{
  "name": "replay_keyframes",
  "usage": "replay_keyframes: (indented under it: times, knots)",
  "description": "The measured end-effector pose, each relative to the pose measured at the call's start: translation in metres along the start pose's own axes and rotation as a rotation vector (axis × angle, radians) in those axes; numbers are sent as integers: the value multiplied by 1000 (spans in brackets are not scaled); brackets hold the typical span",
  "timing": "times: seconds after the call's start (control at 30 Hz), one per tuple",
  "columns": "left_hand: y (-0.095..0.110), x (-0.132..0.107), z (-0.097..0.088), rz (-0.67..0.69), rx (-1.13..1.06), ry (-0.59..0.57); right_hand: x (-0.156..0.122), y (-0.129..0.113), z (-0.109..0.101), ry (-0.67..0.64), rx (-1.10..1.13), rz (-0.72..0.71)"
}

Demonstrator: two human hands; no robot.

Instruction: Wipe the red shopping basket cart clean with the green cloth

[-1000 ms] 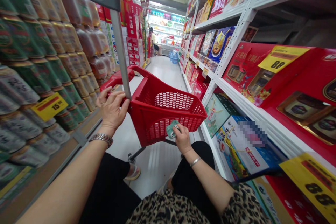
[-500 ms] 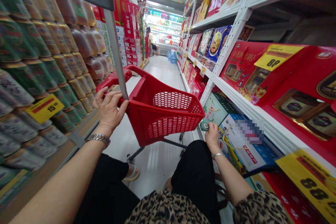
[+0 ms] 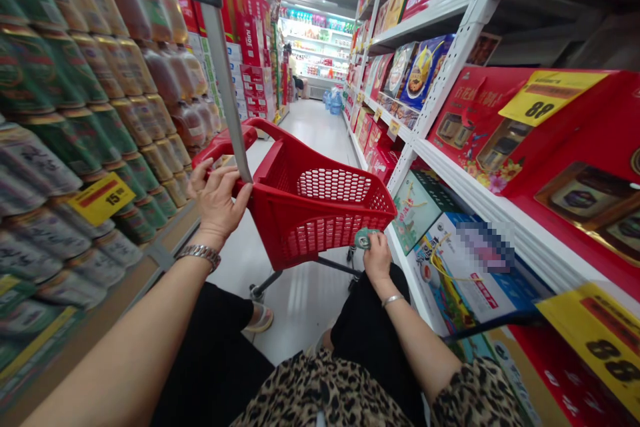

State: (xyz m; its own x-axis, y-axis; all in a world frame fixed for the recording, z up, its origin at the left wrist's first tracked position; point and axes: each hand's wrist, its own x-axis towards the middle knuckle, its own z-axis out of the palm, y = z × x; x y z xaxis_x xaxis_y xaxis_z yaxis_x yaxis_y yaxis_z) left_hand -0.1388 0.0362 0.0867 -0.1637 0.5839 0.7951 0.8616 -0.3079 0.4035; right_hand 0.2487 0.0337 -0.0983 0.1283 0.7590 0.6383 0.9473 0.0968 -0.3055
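My left hand is wrapped over the red handle end of a small shopping cart, beside its grey upright pole. A metal watch band circles that wrist. The cart's red basket, with perforated walls, shows nothing inside from here. Low by the basket's near right side, my right hand grips a small green object with a pale round mark. Its kind is unclear, and the fingers cover part of it. My black-trousered legs are bent behind the cart.
Stacked drink cans line the left, with a yellow price tag. At right, white shelves hold red gift boxes and a blue-white box low down. Blue water jugs stand at the far end of the aisle.
My right hand has moved left with the green object, away from the lower shelf boxes toward the basket. My left hand keeps its hold on the cart. The view has shifted slightly.
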Motion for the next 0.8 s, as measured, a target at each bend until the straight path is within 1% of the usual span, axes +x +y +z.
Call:
replay_keyframes:
  times: [0.13, 0.27, 0.43, 0.5, 0.57, 0.63, 0.7, 0.8]
  knots:
    - [4, -1, -1, 5, 4, -13, -12, -49, 16, -17, 77, -121]
    - [8, -2, -3, 0, 32, -27, -26, -95, 28, -112, 121, -227]
    - [10, -4, -3, 6, 71, -35, -47, -142, 38, -305, 211, -509]
    - [9, -4, -3, 15, 72, -44, -55, -155, 42, -343, 233, -611]
    - [9, -5, -4, 20, 69, -54, -60, -164, 45, -351, 241, -679]
    - [9, -5, -4, 22, 67, -56, -61, -166, 47, -352, 244, -716]
    - [10, -5, -5, 30, 67, -57, -60, -161, 48, -351, 231, -694]
    - [12, -6, -5, 28, 66, -54, -55, -140, 46, -342, 183, -613]
